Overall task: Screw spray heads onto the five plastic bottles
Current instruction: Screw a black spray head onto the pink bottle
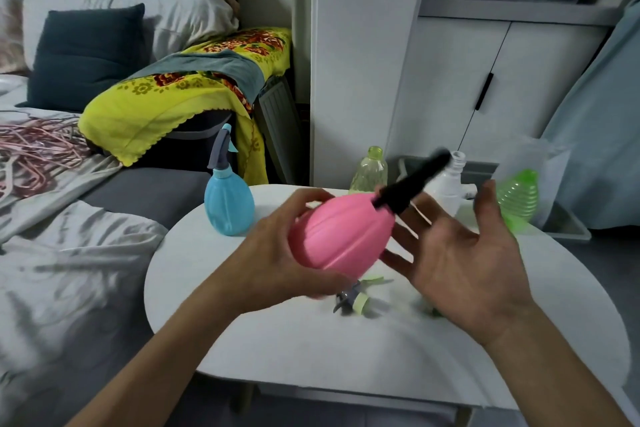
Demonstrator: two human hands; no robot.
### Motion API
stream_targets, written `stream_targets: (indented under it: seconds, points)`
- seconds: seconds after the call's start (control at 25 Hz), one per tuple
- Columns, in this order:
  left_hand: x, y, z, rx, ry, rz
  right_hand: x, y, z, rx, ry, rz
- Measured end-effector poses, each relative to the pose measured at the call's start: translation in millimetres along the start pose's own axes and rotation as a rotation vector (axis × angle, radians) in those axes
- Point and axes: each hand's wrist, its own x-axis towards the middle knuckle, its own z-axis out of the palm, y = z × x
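My left hand (277, 253) grips a pink bottle (343, 232), tilted over the white table (346, 350), with a black spray head (412, 180) on its neck pointing up and right. My right hand (464, 263) is spread wide just right of the bottle, palm toward it, holding nothing. A blue bottle (228, 201) with a grey-blue spray head stands at the table's left. Behind are a pale green bottle (370, 170) and a clear bottle (450, 180), both without heads, and a bright green ribbed bottle (517, 199). A loose green-grey spray head (356, 298) lies under my hands.
A bed with grey bedding and pink hangers (34, 149) lies to the left. A yellow floral cloth (180, 94) covers a bin behind the table. White cupboards (467, 80) stand at the back; a grey tray (561, 222) sits at the far right.
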Motion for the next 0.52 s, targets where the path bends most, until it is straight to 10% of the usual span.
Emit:
stream_targets:
  seconds: [0.2, 0.52]
  points:
    - [-1, 10, 20, -0.586, -0.396, -0.198, 5, 14, 9, -0.078, 0.018, -0.196]
    - [-3, 8, 28, -0.493, -0.241, -0.106, 7, 11, 4, -0.290, 0.155, -0.307]
